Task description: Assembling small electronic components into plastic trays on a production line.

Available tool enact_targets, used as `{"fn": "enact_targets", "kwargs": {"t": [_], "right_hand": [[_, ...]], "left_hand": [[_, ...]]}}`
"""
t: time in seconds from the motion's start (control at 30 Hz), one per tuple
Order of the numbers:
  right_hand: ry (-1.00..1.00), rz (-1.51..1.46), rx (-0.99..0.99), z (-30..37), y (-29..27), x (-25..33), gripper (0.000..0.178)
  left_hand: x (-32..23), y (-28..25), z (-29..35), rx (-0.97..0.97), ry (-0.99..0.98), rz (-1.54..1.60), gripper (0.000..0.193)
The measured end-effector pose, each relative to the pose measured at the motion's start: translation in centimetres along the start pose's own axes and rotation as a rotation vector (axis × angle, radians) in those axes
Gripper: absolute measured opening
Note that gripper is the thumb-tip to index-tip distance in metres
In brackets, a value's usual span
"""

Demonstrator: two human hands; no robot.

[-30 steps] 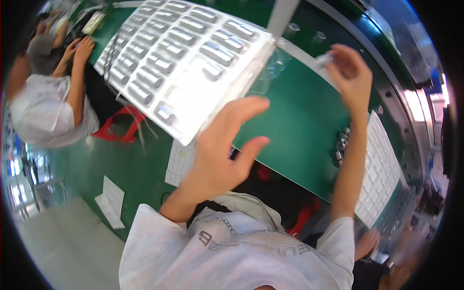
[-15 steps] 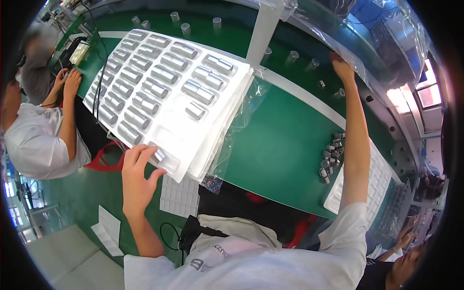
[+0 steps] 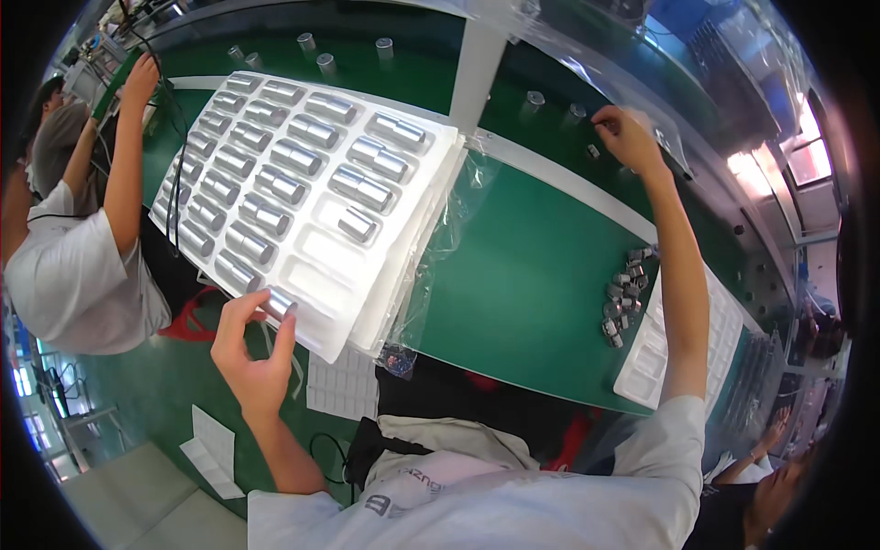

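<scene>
green tabletop spans this workroom, and from where i stand the left grip is pinched, thumb against fingers, on a metal cylinder at the near corner of a white tray. around it the tray looks mostly full by my judgement: two pockets appear bare, and another holds only a short piece. beyond the pale back rail, the right grip hangs beside a small metal part; i can't tell whether it holds anything. nearer lie heaped metal pieces, next to a second tray.
</scene>
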State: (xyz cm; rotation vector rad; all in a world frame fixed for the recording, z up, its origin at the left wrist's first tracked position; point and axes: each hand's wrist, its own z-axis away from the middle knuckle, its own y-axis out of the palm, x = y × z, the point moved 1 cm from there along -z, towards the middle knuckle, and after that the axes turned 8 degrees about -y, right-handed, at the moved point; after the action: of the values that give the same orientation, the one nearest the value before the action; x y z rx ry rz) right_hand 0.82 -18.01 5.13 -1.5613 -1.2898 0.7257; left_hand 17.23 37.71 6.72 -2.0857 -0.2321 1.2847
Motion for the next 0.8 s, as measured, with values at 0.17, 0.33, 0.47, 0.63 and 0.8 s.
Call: {"fn": "enact_targets", "kwargs": {"t": [0.17, 0.33, 0.47, 0.63, 0.8], "right_hand": [[0.063, -0.113, 0.039, 2.0, 3.3, 0.9, 0.016], [0.079, -0.114, 0.001, 4.4, 3.3, 1.2, 0.018], [0.000, -0.365, 0.032, 5.7, 0.3, 9.0, 0.017], [0.033, -0.463, 0.242, 12.0, -1.4, 17.9, 0.017], [0.124, -0.453, 0.100, 14.6, -1.4, 19.3, 0.038]], "left_hand": [[-2.6, 3.1, 0.0, 0.101, 0.124, 0.352, 0.038], [-5.1, 5.0, 0.4, 0.238, 0.132, 0.532, 0.035], [-5.3, 5.3, 1.4, 0.360, 0.016, 0.769, 0.029], [-6.7, 8.6, 2.1, 0.517, -0.168, 1.094, 0.025], [-7.2, 10.9, 2.6, 0.584, -0.271, 1.130, 0.030]]}}
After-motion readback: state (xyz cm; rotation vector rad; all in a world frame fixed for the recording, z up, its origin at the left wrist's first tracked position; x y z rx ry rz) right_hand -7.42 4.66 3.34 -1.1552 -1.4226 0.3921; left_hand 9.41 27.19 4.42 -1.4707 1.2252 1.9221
